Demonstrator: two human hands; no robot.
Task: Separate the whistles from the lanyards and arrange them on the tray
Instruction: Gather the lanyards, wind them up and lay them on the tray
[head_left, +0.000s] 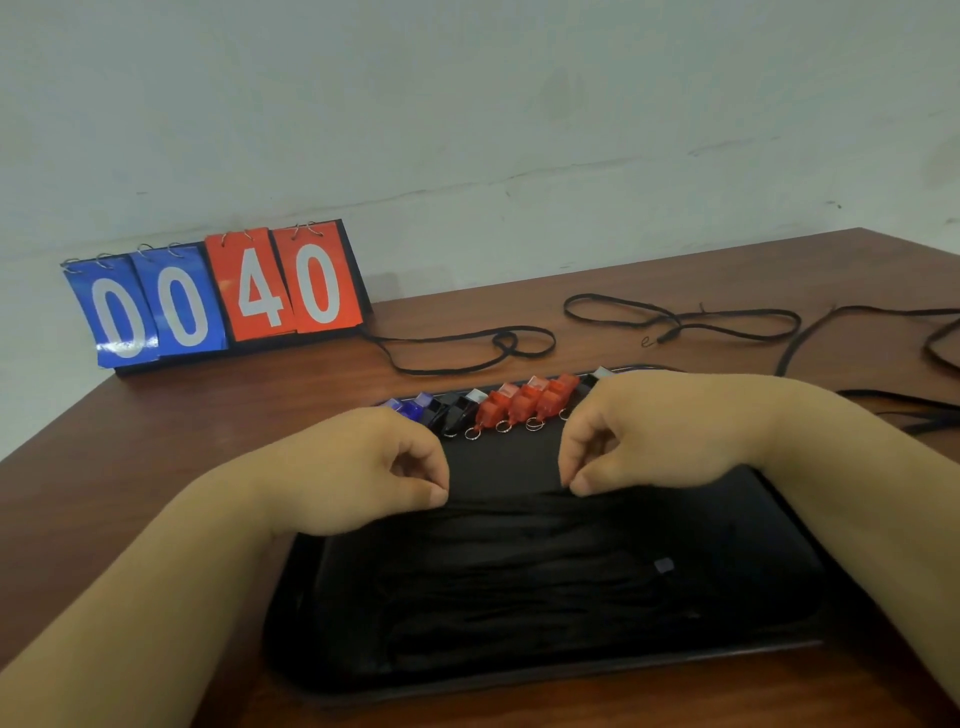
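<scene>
The left hand and right hand pinch a lanyard over the tray; best laid straight, clear of whistles at 12 o'clock.

Person, seen from own head height; only arms and hands in view.

Left forearm: bare along its whole visible length, out to the frame edge. Broad, smooth, rounded outline.

Right forearm: likewise bare to the frame edge, thick near the wrist, with a soft crease where the wrist begins.

Left grip: full, rounded back of hand; short, stout fingers; shallow knuckles. Thumbnail cut short, plain.

Right grip: same build. Thumbnail short, plain.

Finer surface detail lost to blur on both sides.
</scene>
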